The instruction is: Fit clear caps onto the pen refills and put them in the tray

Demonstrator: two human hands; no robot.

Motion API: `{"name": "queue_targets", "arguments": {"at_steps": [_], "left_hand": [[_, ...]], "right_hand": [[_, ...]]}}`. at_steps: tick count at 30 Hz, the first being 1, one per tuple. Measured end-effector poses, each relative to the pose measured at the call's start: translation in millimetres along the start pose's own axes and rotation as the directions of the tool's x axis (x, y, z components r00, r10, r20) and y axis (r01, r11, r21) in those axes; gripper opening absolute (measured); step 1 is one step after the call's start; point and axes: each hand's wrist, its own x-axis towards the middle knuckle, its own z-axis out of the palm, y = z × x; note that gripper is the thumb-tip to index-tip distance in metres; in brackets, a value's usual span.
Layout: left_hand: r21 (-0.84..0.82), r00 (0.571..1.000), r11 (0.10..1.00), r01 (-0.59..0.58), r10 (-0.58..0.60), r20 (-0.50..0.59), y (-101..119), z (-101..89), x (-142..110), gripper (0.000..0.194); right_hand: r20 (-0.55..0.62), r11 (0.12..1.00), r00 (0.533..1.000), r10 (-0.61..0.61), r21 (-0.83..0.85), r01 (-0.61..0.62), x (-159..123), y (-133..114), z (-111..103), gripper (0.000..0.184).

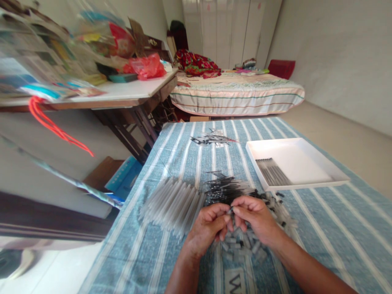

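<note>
My left hand [210, 224] and my right hand [255, 216] meet over the front of the table, thumbs and forefingers pinched together. Between their fingertips is a small dark pen part [230, 209], too small to make out fully. Just left of my left hand lies a pile of frosted grey pen barrels [174, 204]. Behind both hands is a heap of thin black pen refills [226, 188]. Under and in front of my fingers are many loose grey pen caps [241, 245], and more small translucent pieces [283, 214] lie beside my right hand.
A shallow white box [309, 163] at right holds a row of pens [273, 171]. Farther back lies a small bunch of dark thin sticks [212, 139]. A striped blue cloth [147, 253] covers the table. At left stands a desk [131, 92] with bags; a bed [241, 94] is behind.
</note>
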Motion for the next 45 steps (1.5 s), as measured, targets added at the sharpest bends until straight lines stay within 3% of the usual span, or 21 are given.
{"name": "queue_targets", "arguments": {"at_steps": [4, 8, 11, 13, 23, 31, 38, 40, 45], "left_hand": [[0.046, 1.0, 0.999, 0.009, -0.01, 0.017, 1, 0.0, 0, 0.023], [0.07, 0.999, 0.997, 0.026, -0.027, 0.021, 1, 1.2, 0, 0.023], [0.08, 0.998, 0.995, 0.058, -0.059, 0.015, 0, 2.2, 0, 0.024], [0.097, 0.997, 0.992, 0.076, -0.078, 0.013, 0, 2.7, 0, 0.023], [0.205, 0.994, 0.976, 0.071, -0.086, 0.066, 3, 3.7, 0, 0.012], [0.284, 0.992, 0.957, 0.057, -0.088, 0.096, 7, 4.0, 1, 0.012], [0.304, 0.994, 0.947, 0.103, -0.11, 0.006, 11, 6.2, 5, 0.016], [0.315, 0.992, 0.942, 0.114, -0.122, 0.007, 11, 7.8, 6, 0.021], [0.347, 0.991, 0.928, 0.134, -0.134, -0.025, 11, 12.1, 8, 0.027]], "right_hand": [[0.103, 0.946, 0.993, -0.054, -0.314, 0.084, -1, -9, -11, 0.018], [0.236, 0.766, 0.96, -0.151, -0.586, 0.264, 0, -25, -19, 0.012], [0.331, 0.624, 0.922, -0.199, -0.683, 0.38, 1, -35, -20, 0.013], [0.362, 0.579, 0.911, -0.198, -0.707, 0.407, 1, -38, -19, 0.012], [0.321, 0.596, 0.944, -0.077, -0.744, 0.302, 2, -33, -22, 0.016], [0.316, 0.569, 0.948, -0.046, -0.772, 0.285, 3, -32, -21, 0.034], [0.315, 0.631, 0.942, -0.113, -0.71, 0.313, 4, -38, -25, 0.016], [0.32, 0.585, 0.935, -0.153, -0.733, 0.347, 4, -39, -24, 0.016], [0.284, 0.415, 0.948, -0.145, -0.852, 0.319, 2, -44, -22, 0.038]]}}
